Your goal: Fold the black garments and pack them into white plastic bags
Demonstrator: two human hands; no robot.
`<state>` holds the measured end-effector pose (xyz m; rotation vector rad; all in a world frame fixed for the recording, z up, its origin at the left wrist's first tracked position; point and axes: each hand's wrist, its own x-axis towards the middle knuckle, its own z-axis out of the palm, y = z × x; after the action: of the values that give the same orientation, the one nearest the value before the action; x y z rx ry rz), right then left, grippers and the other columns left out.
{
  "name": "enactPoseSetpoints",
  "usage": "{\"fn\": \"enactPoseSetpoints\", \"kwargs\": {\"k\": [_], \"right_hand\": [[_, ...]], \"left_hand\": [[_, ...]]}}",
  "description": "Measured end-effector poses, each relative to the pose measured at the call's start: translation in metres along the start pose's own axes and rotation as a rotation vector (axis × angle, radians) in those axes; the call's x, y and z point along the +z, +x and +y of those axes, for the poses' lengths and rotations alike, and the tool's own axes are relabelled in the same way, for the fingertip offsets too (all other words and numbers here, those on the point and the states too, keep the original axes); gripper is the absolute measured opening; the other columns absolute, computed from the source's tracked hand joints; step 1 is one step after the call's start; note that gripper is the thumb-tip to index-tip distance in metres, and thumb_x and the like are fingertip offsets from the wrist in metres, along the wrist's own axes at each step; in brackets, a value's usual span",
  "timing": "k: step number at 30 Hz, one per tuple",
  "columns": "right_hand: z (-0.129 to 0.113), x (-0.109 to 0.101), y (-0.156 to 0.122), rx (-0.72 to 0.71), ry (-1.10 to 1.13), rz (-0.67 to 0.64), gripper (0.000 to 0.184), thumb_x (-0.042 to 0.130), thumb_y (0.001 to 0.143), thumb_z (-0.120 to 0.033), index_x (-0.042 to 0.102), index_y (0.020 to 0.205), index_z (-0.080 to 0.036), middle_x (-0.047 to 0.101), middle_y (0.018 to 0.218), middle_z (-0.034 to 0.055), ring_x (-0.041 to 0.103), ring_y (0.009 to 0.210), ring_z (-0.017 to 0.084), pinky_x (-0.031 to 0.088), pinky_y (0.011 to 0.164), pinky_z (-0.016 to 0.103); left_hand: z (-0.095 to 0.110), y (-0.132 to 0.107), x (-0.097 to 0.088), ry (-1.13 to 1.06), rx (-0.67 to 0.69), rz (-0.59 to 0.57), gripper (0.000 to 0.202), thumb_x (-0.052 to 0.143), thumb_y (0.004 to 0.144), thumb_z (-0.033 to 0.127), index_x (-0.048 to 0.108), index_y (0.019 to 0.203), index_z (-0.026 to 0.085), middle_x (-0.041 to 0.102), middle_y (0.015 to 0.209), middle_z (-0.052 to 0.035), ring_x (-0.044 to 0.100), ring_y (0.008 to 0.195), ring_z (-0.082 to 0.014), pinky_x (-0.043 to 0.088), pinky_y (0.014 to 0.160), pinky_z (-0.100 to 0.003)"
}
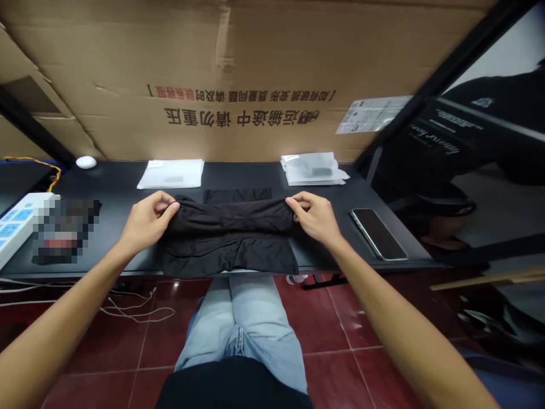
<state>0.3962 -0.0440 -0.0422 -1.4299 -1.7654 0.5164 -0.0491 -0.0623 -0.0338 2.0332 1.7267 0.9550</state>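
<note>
You have the black cloth (232,253) near the middle of the desk's (242,175) near edge, with its lower part spread towards you and reaching that edge, perhaps lapping slightly over it. Your left hand (147,221) pinches its raised left end between thumb and forefinger; your right hand (315,217) pinches the opposite end the same way. Holding it at both ends probably keeps the upper fold stretched between your fingers, while the desk carries the looser, creased part. A flat dark strip (238,195) shows just beyond the fold; you can't tell from here whether it belongs to the same cloth.

Along the far edge, the left packet (171,174) and right packet (315,170) lie well apart, which seems to leave room between your arms for the cloth. Behind them stands printed cardboard (179,51), its lettering upside down to you. The phone (378,234) lies face up near the near right corner, outside your right hand, likely to be clear of the fabric. Towards the left edge sit the white power strip (28,218) and, next to it, a pixelated item (63,230) you can't make out. A white rounded object (86,163) rests by the far left corner.
</note>
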Motion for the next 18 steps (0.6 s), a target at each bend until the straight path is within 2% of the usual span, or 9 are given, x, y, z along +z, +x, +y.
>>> {"fn": "enactPoseSetpoints", "kwargs": {"k": [4, 7, 9, 11, 12, 14, 16, 18], "right_hand": [[0.007, 0.009, 0.007, 0.016, -0.068, -0.042, 0.042, 0.068, 0.1, -0.067, 0.072, 0.09, -0.026, 0.072, 0.058, -0.001, 0.067, 0.053, 0.023, 0.049, 0.06, 0.034], [0.012, 0.014, 0.007, 0.007, -0.133, -0.038, 0.037, 0.071, 0.099, -0.063, 0.071, 0.102, -0.026, 0.072, 0.058, -0.0026, 0.068, 0.053, 0.023, 0.051, 0.065, 0.035], [0.015, 0.014, 0.007, -0.002, -0.179, -0.006, 0.037, 0.073, 0.098, -0.06, 0.07, 0.111, -0.026, 0.073, 0.061, -0.0027, 0.07, 0.056, 0.024, 0.054, 0.069, 0.036], [0.013, 0.013, 0.007, -0.037, -0.22, 0.047, 0.038, 0.071, 0.099, -0.058, 0.069, 0.116, -0.025, 0.077, 0.071, 0.0007, 0.074, 0.066, 0.026, 0.059, 0.075, 0.04], [0.011, 0.012, 0.006, -0.079, -0.237, 0.075, 0.038, 0.068, 0.102, -0.057, 0.07, 0.119, -0.024, 0.08, 0.082, 0.0045, 0.077, 0.076, 0.028, 0.062, 0.081, 0.043], [0.002, 0.011, 0.003, -0.218, -0.269, 0.06, 0.044, 0.06, 0.107, -0.056, 0.069, 0.133, -0.022, 0.082, 0.121, 0.014, 0.079, 0.113, 0.033, 0.062, 0.103, 0.051], [-0.009, 0.012, -0.004, -0.367, -0.311, -0.102, 0.058, 0.053, 0.111, -0.057, 0.057, 0.157, -0.023, 0.062, 0.163, 0.0162, 0.058, 0.152, 0.036, 0.048, 0.127, 0.058], [-0.017, 0.016, -0.013, -0.438, -0.365, -0.321, 0.073, 0.048, 0.112, -0.06, 0.035, 0.174, -0.025, 0.038, 0.181, 0.0136, 0.035, 0.169, 0.035, 0.033, 0.137, 0.061]], "left_hand": [[-0.003, 0.009, 0.014, 0.219, -0.004, 0.06, 0.027, 0.062, 0.102, 0.05, 0.071, 0.105, 0.025, 0.078, 0.082, -0.0022, 0.062, 0.059, -0.0187, 0.042, 0.062, -0.03], [-0.005, 0.008, 0.021, 0.374, 0.029, 0.121, 0.026, 0.066, 0.1, 0.051, 0.07, 0.108, 0.026, 0.079, 0.088, -0.007, 0.069, 0.068, -0.0259, 0.047, 0.069, -0.035], [-0.004, 0.005, 0.022, 0.428, 0.028, 0.134, 0.032, 0.068, 0.098, 0.053, 0.069, 0.115, 0.026, 0.079, 0.089, -0.0086, 0.072, 0.074, -0.03, 0.051, 0.074, -0.04], [0.0, 0.003, 0.019, 0.471, -0.028, 0.117, 0.041, 0.067, 0.098, 0.058, 0.067, 0.124, 0.026, 0.08, 0.099, -0.0114, 0.074, 0.084, -0.0339, 0.054, 0.08, -0.044], [0.001, 0.003, 0.016, 0.495, -0.074, 0.103, 0.046, 0.066, 0.098, 0.061, 0.067, 0.128, 0.026, 0.081, 0.108, -0.0132, 0.075, 0.091, -0.0361, 0.055, 0.082, -0.046], [0.003, 0.001, 0.009, 0.532, -0.167, 0.051, 0.054, 0.062, 0.098, 0.068, 0.066, 0.132, 0.025, 0.079, 0.123, -0.0153, 0.075, 0.103, -0.0398, 0.055, 0.086, -0.048], [0.001, -0.001, 0.0, 0.524, -0.231, -0.029, 0.059, 0.059, 0.097, 0.074, 0.068, 0.13, 0.026, 0.079, 0.125, -0.0141, 0.075, 0.108, -0.0411, 0.055, 0.087, -0.048], [-0.005, -0.003, -0.006, 0.475, -0.263, -0.103, 0.061, 0.058, 0.095, 0.079, 0.071, 0.124, 0.026, 0.081, 0.118, -0.0113, 0.075, 0.108, -0.0399, 0.054, 0.086, -0.047]]}}
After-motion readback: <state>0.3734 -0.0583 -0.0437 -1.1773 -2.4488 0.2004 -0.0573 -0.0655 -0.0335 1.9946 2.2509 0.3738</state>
